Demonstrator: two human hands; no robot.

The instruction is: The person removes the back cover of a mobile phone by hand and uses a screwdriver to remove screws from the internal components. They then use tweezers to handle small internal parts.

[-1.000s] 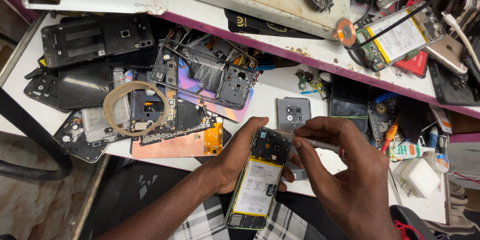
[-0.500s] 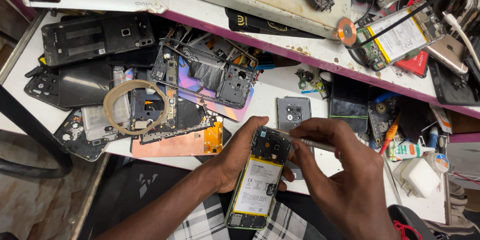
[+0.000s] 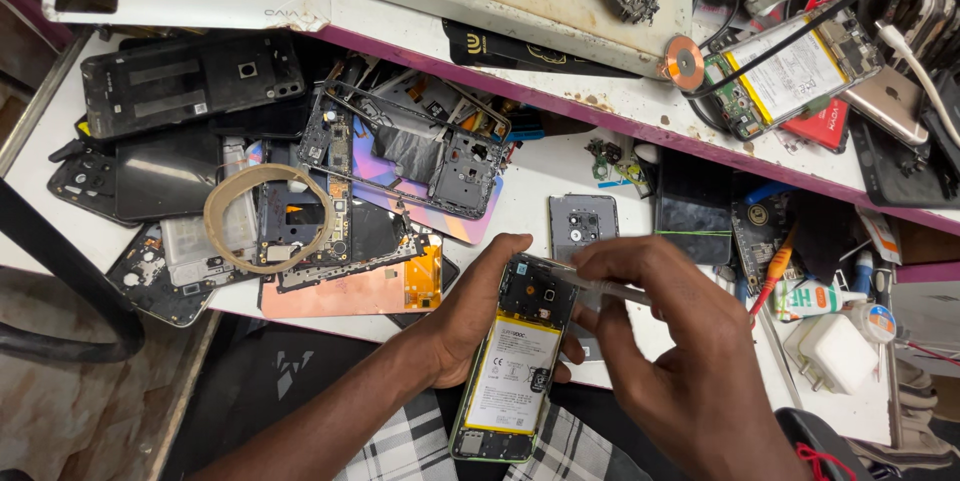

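Observation:
My left hand [image 3: 470,316] grips an opened phone [image 3: 512,366] from its left side, back cover off, its white and yellow battery and dark circuit board showing. My right hand [image 3: 680,361] pinches a thin clear-handled tool [image 3: 600,288] whose tip rests on the board at the phone's upper end. The phone is held just over the near edge of the white bench [image 3: 530,191].
Left of my hands lie a heap of phone frames and back covers [image 3: 400,156], a brown tape ring [image 3: 268,218] and an orange panel [image 3: 350,291]. A grey camera cover [image 3: 583,224] sits behind the phone. A white charger [image 3: 832,353] and small bottles lie right. A raised shelf [image 3: 560,31] holds another open phone [image 3: 790,76].
My right hand has shifted slightly, with the tool's tip staying on the phone's upper board. The left hand and phone have hardly moved.

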